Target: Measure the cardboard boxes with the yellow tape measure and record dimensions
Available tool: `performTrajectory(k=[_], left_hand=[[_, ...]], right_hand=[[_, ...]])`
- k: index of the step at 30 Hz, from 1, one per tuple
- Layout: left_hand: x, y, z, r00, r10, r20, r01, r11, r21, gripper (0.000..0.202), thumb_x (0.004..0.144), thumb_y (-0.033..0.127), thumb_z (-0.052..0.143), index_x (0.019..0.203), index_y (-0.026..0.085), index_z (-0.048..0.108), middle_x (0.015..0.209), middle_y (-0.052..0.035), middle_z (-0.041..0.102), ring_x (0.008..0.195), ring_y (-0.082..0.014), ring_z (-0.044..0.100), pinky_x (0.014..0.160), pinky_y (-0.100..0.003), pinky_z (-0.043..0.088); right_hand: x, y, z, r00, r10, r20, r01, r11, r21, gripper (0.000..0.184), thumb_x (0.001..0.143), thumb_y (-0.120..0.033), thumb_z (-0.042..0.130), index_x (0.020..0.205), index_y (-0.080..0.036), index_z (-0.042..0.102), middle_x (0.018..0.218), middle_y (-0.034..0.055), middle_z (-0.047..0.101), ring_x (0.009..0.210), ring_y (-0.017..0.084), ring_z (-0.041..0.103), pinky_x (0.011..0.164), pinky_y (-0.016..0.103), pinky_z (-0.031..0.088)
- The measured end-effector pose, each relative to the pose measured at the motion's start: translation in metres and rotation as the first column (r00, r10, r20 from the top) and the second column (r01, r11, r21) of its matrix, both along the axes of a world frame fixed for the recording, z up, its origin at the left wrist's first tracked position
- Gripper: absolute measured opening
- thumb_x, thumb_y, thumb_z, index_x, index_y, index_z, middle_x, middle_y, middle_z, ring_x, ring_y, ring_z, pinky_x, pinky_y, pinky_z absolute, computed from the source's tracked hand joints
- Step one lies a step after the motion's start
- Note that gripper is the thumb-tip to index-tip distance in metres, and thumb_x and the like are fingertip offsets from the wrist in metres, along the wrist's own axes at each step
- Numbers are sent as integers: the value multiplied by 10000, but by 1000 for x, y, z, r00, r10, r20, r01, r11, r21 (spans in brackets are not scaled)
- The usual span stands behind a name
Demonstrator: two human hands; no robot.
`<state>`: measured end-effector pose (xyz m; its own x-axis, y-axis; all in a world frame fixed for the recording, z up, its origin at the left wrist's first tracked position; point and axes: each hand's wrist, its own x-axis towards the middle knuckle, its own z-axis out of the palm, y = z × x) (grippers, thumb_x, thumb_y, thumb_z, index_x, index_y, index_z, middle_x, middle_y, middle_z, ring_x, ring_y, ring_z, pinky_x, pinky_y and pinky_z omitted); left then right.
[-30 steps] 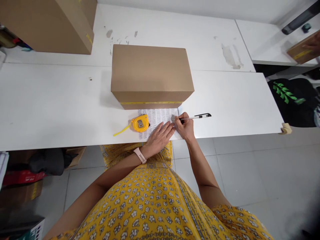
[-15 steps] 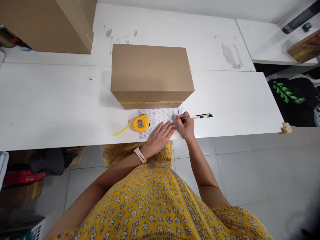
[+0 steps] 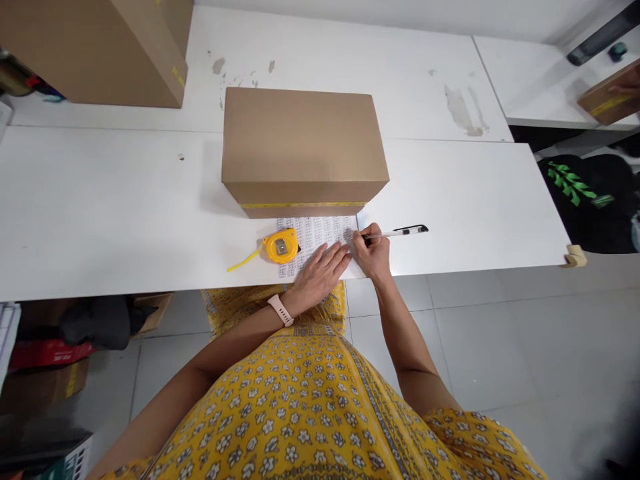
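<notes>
My right hand (image 3: pixel 373 253) grips a white and black pen (image 3: pixel 397 233), its tip on the right edge of a printed sheet of paper (image 3: pixel 313 233) near the table's front edge. My left hand (image 3: pixel 320 273) lies flat on the sheet, fingers stretched out, a pink watch on its wrist. A yellow tape measure (image 3: pixel 281 246) with a short length of tape pulled out sits on the sheet's left side. Just behind the sheet stands a closed brown cardboard box (image 3: pixel 300 150) with a yellow strip along its lower front.
A larger cardboard box (image 3: pixel 100 50) stands at the back left of the white table (image 3: pixel 100 200). At the far right another person's hand holds a box (image 3: pixel 607 100) on a neighbouring table. A roll of tape (image 3: pixel 575 256) sits at the table's right corner. Boxes lie on the floor at left.
The pen has shifted very slightly to the right on the sheet. My left hand and the other things have stayed in place.
</notes>
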<state>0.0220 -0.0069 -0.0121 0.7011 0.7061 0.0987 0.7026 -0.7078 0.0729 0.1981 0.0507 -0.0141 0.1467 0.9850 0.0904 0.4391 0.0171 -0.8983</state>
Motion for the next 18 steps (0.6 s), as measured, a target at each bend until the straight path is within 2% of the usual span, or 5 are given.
performTrajectory(k=[4, 11, 18], left_hand=[[0, 0, 1, 1000, -2, -10, 2, 1000, -3, 575, 1037, 246, 474, 1579, 59, 425, 1675, -164, 394, 1574, -306, 329, 1320, -496, 259], [0, 0, -1, 1000, -7, 8, 7, 1000, -22, 622, 1024, 264, 512, 1598, 57, 392, 1681, -172, 381, 1585, -303, 303, 1330, -508, 235], [0, 0, -2, 1000, -5, -17, 5, 1000, 13, 578, 1043, 252, 469, 1583, 55, 416, 1677, -165, 391, 1575, -306, 325, 1322, -496, 251]], right_hand=[[1, 1, 0, 1000, -28, -1, 28, 1000, 3, 268, 872, -369, 640, 717, -248, 456, 536, -77, 490, 513, 102, 430, 533, 257, 359], [1, 1, -3, 1000, 1, 28, -2, 1000, 20, 282, 882, -392, 643, 728, -252, 453, 530, -80, 479, 503, 104, 426, 539, 266, 356], [1, 1, -2, 1000, -20, 11, 20, 1000, 4, 271, 876, -375, 638, 722, -250, 453, 540, -78, 491, 514, 104, 433, 547, 265, 364]])
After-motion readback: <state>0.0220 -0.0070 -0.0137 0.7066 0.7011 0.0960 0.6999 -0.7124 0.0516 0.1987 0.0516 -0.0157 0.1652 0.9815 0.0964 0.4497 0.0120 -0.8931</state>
